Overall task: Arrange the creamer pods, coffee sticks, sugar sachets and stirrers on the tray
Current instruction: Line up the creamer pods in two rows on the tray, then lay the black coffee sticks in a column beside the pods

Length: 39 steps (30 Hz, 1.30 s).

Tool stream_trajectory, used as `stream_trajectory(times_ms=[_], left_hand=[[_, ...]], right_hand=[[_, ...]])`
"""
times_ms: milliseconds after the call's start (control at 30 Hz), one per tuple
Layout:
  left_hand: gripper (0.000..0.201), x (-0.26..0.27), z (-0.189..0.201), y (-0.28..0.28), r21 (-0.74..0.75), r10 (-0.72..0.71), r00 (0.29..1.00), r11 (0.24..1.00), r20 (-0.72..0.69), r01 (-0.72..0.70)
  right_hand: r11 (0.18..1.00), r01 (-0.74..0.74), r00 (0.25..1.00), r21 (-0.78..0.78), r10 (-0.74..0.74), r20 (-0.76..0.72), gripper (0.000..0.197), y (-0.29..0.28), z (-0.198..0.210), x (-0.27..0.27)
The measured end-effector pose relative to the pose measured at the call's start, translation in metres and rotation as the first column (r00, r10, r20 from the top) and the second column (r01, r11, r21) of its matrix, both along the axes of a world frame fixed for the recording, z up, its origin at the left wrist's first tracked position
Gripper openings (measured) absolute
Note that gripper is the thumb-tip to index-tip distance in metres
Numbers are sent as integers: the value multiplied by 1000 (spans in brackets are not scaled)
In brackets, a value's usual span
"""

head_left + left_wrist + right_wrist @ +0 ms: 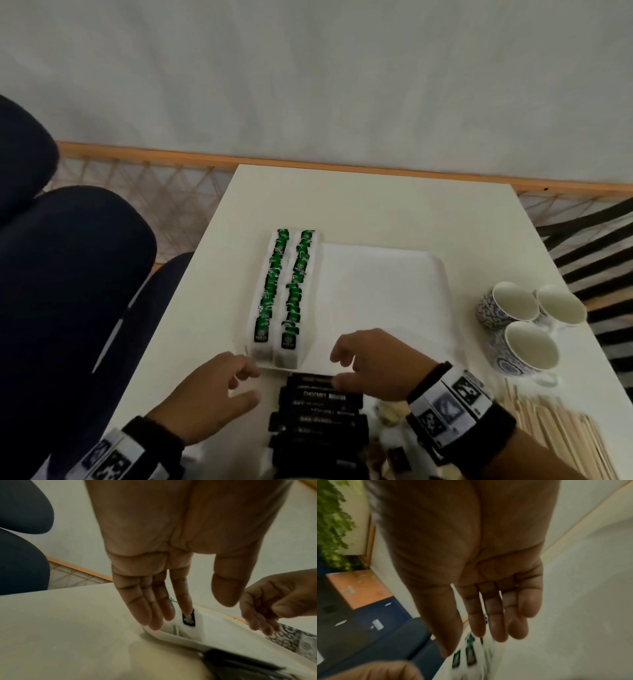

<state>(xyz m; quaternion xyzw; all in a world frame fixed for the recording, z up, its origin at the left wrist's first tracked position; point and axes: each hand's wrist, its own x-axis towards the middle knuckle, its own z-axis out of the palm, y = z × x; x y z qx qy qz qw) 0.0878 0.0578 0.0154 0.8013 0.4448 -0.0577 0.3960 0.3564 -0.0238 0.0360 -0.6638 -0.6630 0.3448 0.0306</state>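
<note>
1. Tray (pixel 383 284), white, lies mid-frame in the head view on the white table (pixel 376 205); two rows of green-topped creamer pods (pixel 284 291) fill its left side.
2. Black coffee sticks (pixel 318 414) are stacked just below the tray.
3. Left hand (pixel 209 397) hovers lower left, fingers relaxed, holding nothing.
4. Right hand (pixel 380 363) hovers over the sticks' top end, fingers loose, holding nothing.
5. Wooden stirrers (pixel 561 435) lie lower right, below three cups (pixel 527 322).

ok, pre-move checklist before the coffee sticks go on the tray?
1. Left hand free: ok, fingers relaxed, nothing held.
2. Right hand free: ok, hovering over the top of the coffee sticks.
3. Bare space on tray: ok, right of the creamer pods.
4. Pods tidy: ok, two rows along the left side.
5. Sticks aligned: not ok, stack looks skewed.
6. Sugar sachets located: cannot tell.
</note>
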Motion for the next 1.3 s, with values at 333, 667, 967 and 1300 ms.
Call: stream_trajectory(times_ms=[333,667,967,1300], left_hand=[[31,-24,-6,-63,109,-35,990,993,-134,50],[24,-38,-19,-105,133,65,988,990,-142,-46],[17,-48,-14,-126,133,139,978,984,-154,-119],[30,-35,-37,-137,-138,-146,888,986,-436,94]], right_hand=[[876,-375,893,303,253,373,40,-73,-53,-56],[760,-434,875,484,226,429,48,-99,-107,-71],[753,-394,892,527,174,418,54,-93,-99,-72],[568,-626,777,534,392,493,41,-102,-124,-81]])
